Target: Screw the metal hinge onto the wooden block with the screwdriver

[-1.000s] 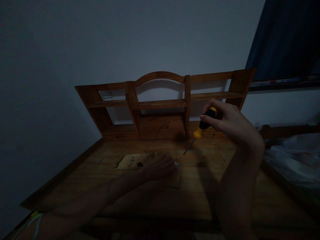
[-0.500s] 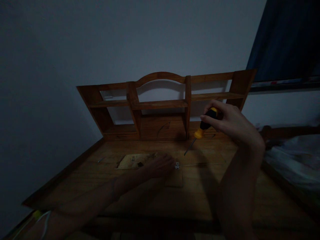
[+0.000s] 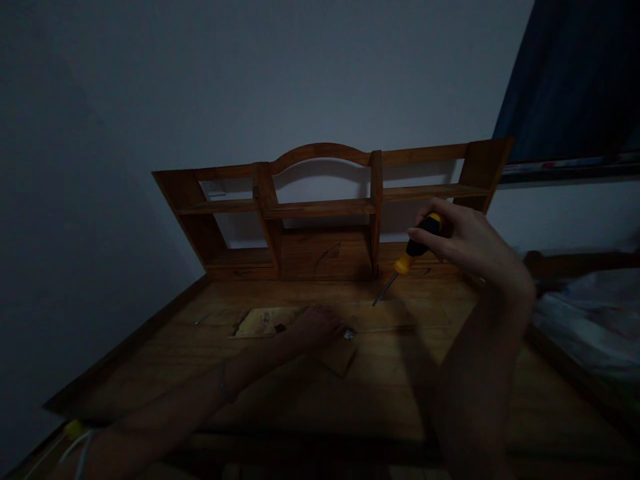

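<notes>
Yellow-black screwdriver (image 3: 402,265), partly hidden, pinched by right fingers (image 3: 425,239); left fingers (image 3: 334,324) at shadowed board (image 3: 339,361), grip unclear.

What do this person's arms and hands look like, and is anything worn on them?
The left hand and right hand are ungloved, and no sleeves show. A thin band, dim in this light, sits at the left wrist. A pale cord loops by the left forearm; whether it's worn is unclear.

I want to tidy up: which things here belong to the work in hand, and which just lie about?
In use, it seems:
- screwdriver, in the right hand
- small board and metal fitting, by the left hand

Probably just lying about:
- thin metallic piece, left
- whitish heap, far right
</notes>
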A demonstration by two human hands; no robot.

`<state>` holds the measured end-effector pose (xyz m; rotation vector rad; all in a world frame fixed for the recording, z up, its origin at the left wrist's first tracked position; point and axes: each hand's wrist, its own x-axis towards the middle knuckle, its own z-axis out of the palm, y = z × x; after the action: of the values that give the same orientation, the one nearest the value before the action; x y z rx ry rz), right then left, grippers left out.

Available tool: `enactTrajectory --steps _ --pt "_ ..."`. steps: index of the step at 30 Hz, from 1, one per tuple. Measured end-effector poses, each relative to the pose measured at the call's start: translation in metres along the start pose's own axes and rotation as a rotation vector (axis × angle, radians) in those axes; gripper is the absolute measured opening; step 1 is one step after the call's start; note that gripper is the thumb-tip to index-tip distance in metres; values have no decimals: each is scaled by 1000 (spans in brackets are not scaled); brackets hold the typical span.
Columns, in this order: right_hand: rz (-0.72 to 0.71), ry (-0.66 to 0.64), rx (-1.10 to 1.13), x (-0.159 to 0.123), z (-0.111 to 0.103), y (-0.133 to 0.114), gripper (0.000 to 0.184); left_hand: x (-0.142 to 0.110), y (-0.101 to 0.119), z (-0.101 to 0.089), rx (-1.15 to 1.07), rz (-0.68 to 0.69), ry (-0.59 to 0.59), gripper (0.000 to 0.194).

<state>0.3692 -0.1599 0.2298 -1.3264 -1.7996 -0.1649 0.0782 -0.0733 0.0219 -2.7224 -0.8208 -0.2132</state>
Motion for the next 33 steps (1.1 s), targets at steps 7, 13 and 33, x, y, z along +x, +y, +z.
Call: enactTrajectory --steps 7,13,33 --pt "-8 -5 -2 -1 -1 0 13 4 8 7 25 7 -23 33" --pt "-29 6 -14 -1 0 -1 13 0 8 6 102 106 -40 12" --pt "-2 -8 3 -2 -1 -3 15 -8 10 3 89 77 -33 16"
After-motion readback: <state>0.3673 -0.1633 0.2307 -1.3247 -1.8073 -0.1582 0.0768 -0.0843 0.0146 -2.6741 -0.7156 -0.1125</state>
